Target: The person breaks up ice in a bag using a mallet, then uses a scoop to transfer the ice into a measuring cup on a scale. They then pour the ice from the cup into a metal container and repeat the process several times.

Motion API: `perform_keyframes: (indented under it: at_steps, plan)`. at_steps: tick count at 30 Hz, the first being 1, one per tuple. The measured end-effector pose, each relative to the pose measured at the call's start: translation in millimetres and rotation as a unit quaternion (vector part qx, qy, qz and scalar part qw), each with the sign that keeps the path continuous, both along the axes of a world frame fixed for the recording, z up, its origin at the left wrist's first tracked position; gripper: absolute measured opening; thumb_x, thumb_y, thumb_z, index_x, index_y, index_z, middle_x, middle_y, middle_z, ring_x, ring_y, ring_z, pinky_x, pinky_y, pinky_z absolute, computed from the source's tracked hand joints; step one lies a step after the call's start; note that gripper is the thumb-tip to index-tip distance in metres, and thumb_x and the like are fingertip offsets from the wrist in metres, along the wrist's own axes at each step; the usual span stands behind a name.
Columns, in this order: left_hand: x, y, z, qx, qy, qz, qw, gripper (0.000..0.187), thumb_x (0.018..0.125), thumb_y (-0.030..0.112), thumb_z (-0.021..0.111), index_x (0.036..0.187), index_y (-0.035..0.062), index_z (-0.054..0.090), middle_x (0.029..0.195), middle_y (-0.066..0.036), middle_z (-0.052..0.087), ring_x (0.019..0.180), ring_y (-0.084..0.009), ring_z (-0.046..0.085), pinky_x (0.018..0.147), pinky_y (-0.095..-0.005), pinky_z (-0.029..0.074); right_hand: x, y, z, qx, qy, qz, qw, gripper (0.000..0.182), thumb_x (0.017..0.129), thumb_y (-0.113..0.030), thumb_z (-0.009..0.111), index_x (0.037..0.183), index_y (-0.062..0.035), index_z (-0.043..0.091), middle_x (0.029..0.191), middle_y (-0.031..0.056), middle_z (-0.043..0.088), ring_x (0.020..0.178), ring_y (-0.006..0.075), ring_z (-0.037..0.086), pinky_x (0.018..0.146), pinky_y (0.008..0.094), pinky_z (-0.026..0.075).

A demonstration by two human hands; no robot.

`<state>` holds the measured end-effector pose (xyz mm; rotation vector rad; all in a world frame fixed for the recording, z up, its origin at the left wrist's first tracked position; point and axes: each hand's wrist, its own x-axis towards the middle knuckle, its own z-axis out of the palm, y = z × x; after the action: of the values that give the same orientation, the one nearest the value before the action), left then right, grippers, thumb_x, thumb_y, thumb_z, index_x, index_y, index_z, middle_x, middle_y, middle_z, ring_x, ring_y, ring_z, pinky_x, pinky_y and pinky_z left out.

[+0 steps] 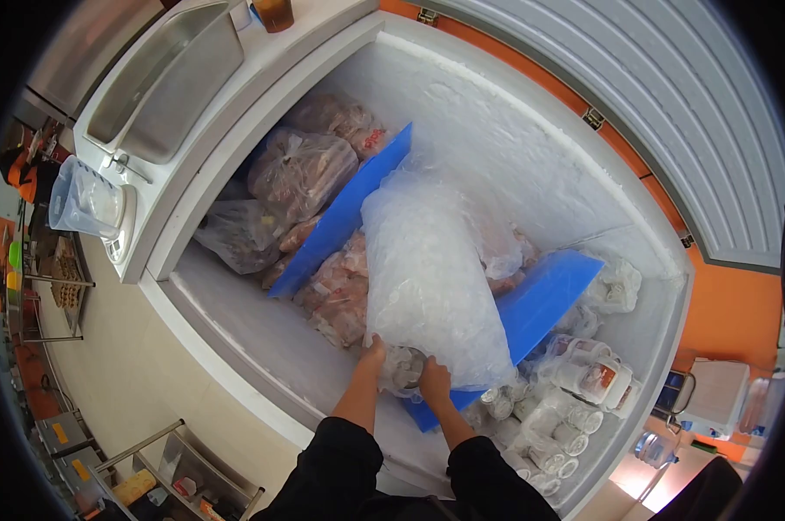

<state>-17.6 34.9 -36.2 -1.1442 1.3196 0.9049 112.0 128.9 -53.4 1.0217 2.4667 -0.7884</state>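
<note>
A large clear plastic bag of ice (436,269) lies across the middle of a chest freezer, its mouth turned toward me. My left hand (374,351) is closed on the plastic at the left side of the mouth. Beside it, my right hand (434,379) has its fingers curled over the edge of a round, greyish, cup-like container (406,369) at the bag's mouth. What lies inside that container I cannot tell. Bags of pinkish frozen meat (338,291) lie under and left of the ice bag, partly covered by it.
Blue divider panels (344,213) (549,304) split the freezer (227,321). Bagged meat (304,172) fills the left section; wrapped white-lidded containers (553,438) lie at the right. A steel sink (184,91), a scale (121,227) with a clear jug (84,198), and wire shelving stand left.
</note>
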Motion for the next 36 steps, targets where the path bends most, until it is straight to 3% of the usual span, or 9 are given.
perform_keyframes:
  at_steps: [1, 10, 13, 19, 24, 29, 31, 34, 36]
  plan:
    - [3, 1, 8, -0.004, -0.003, 0.0, 1.0, 0.078, 0.081, 0.067, 0.025, 0.137, 0.0132, 0.021, 0.139, -0.018, 0.023, 0.122, -0.0439, 0.027, 0.085, -0.0665, 0.03, 2, 0, 0, -0.001, 0.002, -0.004, 1.0, 0.012, 0.078, -0.007, 0.046, 0.088, -0.0008, 0.048, 0.075, 0.0289, 0.057, 0.073, 0.0463, 0.057, 0.066, 0.0515, 0.045]
    - [39, -8, -105, -0.031, 0.228, -0.142, 0.963, 0.068, 0.086, 0.051, 0.031, 0.138, 0.0101, 0.016, 0.138, -0.02, 0.026, 0.124, -0.0372, 0.03, 0.099, -0.0471, 0.027, 17, 4, 23, 0.019, 0.017, -0.016, 1.0, 0.016, 0.08, -0.01, 0.044, 0.095, -0.0036, 0.047, 0.075, 0.027, 0.058, 0.073, 0.0444, 0.058, 0.065, 0.0501, 0.045]
    - [48, -12, -122, -0.016, 0.23, -0.218, 0.948, 0.065, 0.088, 0.045, 0.031, 0.139, 0.0094, 0.014, 0.138, -0.02, 0.026, 0.125, -0.036, 0.03, 0.102, -0.0427, 0.025, 28, 4, 27, 0.037, 0.038, 0.001, 0.999, 0.025, 0.08, -0.009, 0.044, 0.106, -0.0076, 0.047, 0.073, 0.025, 0.059, 0.07, 0.0428, 0.058, 0.064, 0.0494, 0.045]
    - [50, -18, -137, -0.006, 0.225, -0.182, 0.957, 0.066, 0.087, 0.044, 0.031, 0.138, 0.0039, 0.014, 0.14, -0.02, 0.023, 0.127, -0.0372, 0.026, 0.104, -0.0411, 0.022, 48, 6, 43, 0.016, 0.07, 0.016, 0.997, 0.047, 0.08, -0.004, 0.043, 0.125, -0.0183, 0.04, 0.067, 0.0237, 0.058, 0.066, 0.0408, 0.058, 0.058, 0.0485, 0.044]
    - [30, -15, -52, 0.042, 0.226, -0.241, 0.943, 0.071, 0.086, 0.046, 0.031, 0.136, -0.0016, 0.013, 0.138, -0.025, 0.023, 0.126, -0.0386, 0.026, 0.104, -0.0418, 0.021, 53, 15, 53, -0.002, 0.09, -0.016, 0.996, 0.05, 0.083, -0.004, 0.043, 0.129, -0.0228, 0.037, 0.067, 0.0223, 0.058, 0.062, 0.0407, 0.057, 0.056, 0.0471, 0.043]
    - [32, -1, 1, 0.038, 0.222, -0.215, 0.95, 0.076, 0.085, 0.048, 0.034, 0.136, -0.0027, 0.009, 0.136, -0.029, 0.024, 0.126, -0.0408, 0.026, 0.104, -0.0435, 0.021, 66, 25, 28, 0.051, 0.268, 0.01, 0.962, 0.045, 0.084, -0.004, 0.042, 0.125, -0.0216, 0.044, 0.064, 0.0203, 0.054, 0.055, 0.0365, 0.055, 0.051, 0.0428, 0.041]
    - [25, -5, 9, 0.028, 0.21, -0.201, 0.956, 0.078, 0.084, 0.048, 0.034, 0.137, -0.0021, 0.006, 0.136, -0.029, 0.024, 0.125, -0.0417, 0.026, 0.104, -0.0444, 0.02, 66, 28, 34, 0.044, 0.283, 0.0, 0.958, 0.045, 0.084, -0.003, 0.042, 0.125, -0.0217, 0.046, 0.062, 0.0188, 0.052, 0.052, 0.0319, 0.054, 0.049, 0.0391, 0.041]
    - [16, -7, -4, 0.015, 0.24, -0.154, 0.958, 0.077, 0.083, 0.049, 0.04, 0.135, -0.0018, 0.015, 0.135, -0.027, 0.027, 0.125, -0.0397, 0.028, 0.103, -0.0432, 0.022, 68, 37, 83, -0.009, 0.215, -0.034, 0.976, 0.047, 0.083, -0.003, 0.042, 0.126, -0.0219, 0.045, 0.06, 0.0152, 0.051, 0.048, 0.0222, 0.053, 0.048, 0.0342, 0.042]
    - [1, -13, 28, 0.054, 0.279, -0.176, 0.942, 0.075, 0.081, 0.048, 0.046, 0.132, -0.0022, 0.023, 0.133, -0.026, 0.031, 0.124, -0.0372, 0.031, 0.101, -0.0418, 0.026, 62, 44, 105, -0.008, 0.2, -0.011, 0.98, 0.049, 0.082, -0.002, 0.043, 0.127, -0.0217, 0.045, 0.059, 0.0134, 0.051, 0.046, 0.0163, 0.052, 0.048, 0.0314, 0.043]
